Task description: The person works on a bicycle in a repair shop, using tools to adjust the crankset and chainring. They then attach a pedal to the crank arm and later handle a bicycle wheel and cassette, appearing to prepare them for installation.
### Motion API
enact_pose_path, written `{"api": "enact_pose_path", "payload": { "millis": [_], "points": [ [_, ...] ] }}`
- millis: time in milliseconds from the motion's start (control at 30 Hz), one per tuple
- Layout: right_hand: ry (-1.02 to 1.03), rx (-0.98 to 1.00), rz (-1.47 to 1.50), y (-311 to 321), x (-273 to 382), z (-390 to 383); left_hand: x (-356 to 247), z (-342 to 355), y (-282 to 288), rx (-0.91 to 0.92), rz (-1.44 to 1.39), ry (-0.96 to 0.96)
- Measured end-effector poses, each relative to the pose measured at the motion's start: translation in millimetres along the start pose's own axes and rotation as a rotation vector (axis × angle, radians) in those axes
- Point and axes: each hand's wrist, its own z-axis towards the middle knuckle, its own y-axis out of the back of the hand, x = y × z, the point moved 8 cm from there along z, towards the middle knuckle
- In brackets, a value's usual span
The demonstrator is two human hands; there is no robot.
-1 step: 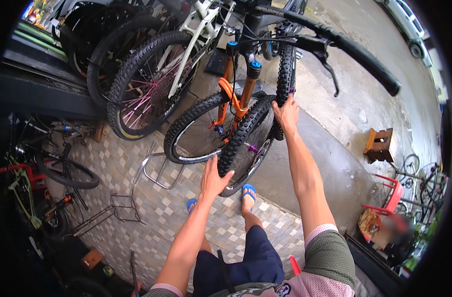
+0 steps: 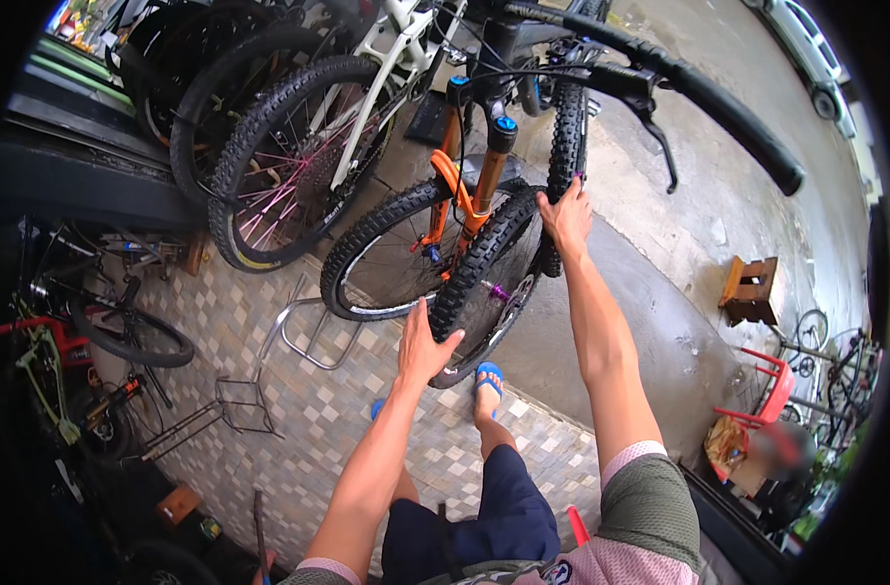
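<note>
A loose bicycle wheel (image 2: 464,283) with a knobbly black tyre and purple hub stands on edge before a bike's orange fork (image 2: 484,185). My left hand (image 2: 425,346) grips its near left side, thumb over the tread and fingers partly hidden behind the tyre. A second knobbly wheel (image 2: 567,136) stands nearly edge-on beyond it. My right hand (image 2: 567,219) is closed around that second wheel's tyre, its thumb near the first wheel's tread. Behind the loose wheel, the bike's front wheel (image 2: 343,263) rests on the tiles.
A black handlebar (image 2: 698,83) with a brake lever juts over the wet concrete at the upper right. To the left stands a white bike (image 2: 367,136) among other bikes. A metal stand (image 2: 313,341) lies on the tiled floor. A wooden stool (image 2: 750,290) and red chair (image 2: 767,385) are at right.
The handlebar has shifted slightly right and down in view. Both hands keep their places on the wheels.
</note>
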Motion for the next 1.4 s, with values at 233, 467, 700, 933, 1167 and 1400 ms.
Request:
{"api": "enact_pose_path", "payload": {
  "millis": [233,467,700,933,1167,1400],
  "points": [
    [-0.058,0.042,-0.089,-50.9,-12.3,66.4,13.6,45.2,-61.8,-0.017,0.008,0.177],
    [-0.076,-0.011,0.102,-40.0,-50.0,82.2,-5.9,26.5,-74.8,-0.103,0.026,0.076],
    [-0.099,-0.020,0.044,10.3,-176.0,66.8,-95.7,-51.7,-95.2,0.049,0.123,-0.146],
    [-0.008,0.025,0.019,92.6,-236.5,-19.5,-96.9,-202.6,19.2,0.032,0.241,-0.113],
    [0.124,0.315,-0.111,150.4,-238.1,-133.1,-36.5,-383.3,117.2,0.007,0.340,0.183],
    [0.311,0.535,-0.400,185.1,-212.5,-266.9,57.1,-558.9,189.3,-0.202,0.244,0.691]
  ]
}}
